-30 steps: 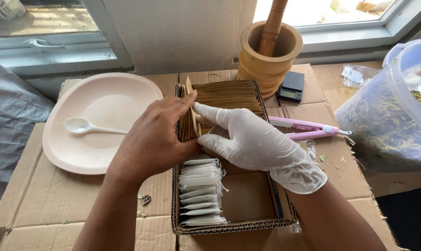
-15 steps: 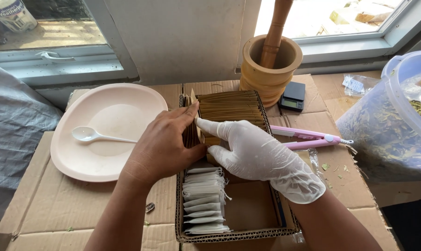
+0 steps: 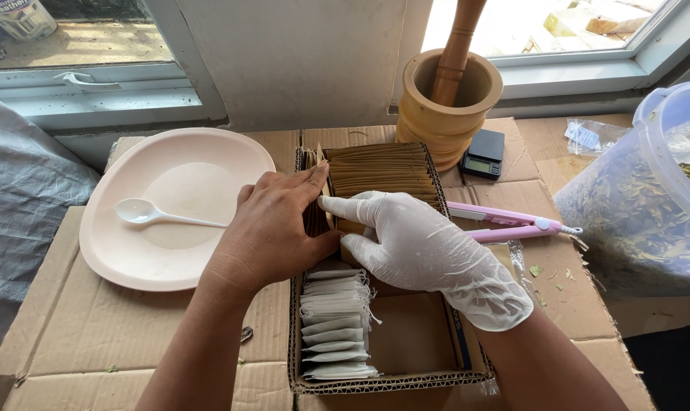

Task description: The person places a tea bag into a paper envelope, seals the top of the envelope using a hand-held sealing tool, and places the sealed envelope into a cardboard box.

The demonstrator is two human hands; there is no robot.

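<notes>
1. Brown paper envelopes [image 3: 379,171] stand on edge in a tight row at the far end of the cardboard box [image 3: 391,380]. Both hands are together on that row: the bare left hand [image 3: 273,232] presses its fingers and thumb against the near side of the stack, and the gloved right hand [image 3: 417,247] has its index finger laid across the top edges, parting them. Whether either hand has truly pinched a single envelope I cannot tell.
2. Likely slip: with the stack parted, the loosened envelopes could fan over or fall flat toward the near half of the box if the left hand eases off.
3. White tea bags [image 3: 333,323] with strings lie stacked just below the left wrist; a forearm dragged back could snag the strings and scatter them.
4. The glove may grip paper poorly or too well, so two envelopes could lift together, or one could crease.
5. A pink sealer tool [image 3: 512,222] lies just beside the box under the right forearm's reach; a sideways elbow could knock it toward the tub of dried leaves [image 3: 642,198].
6. The plate [image 3: 170,251] and white spoon [image 3: 162,216] sit near the left hand, at less risk.
</notes>
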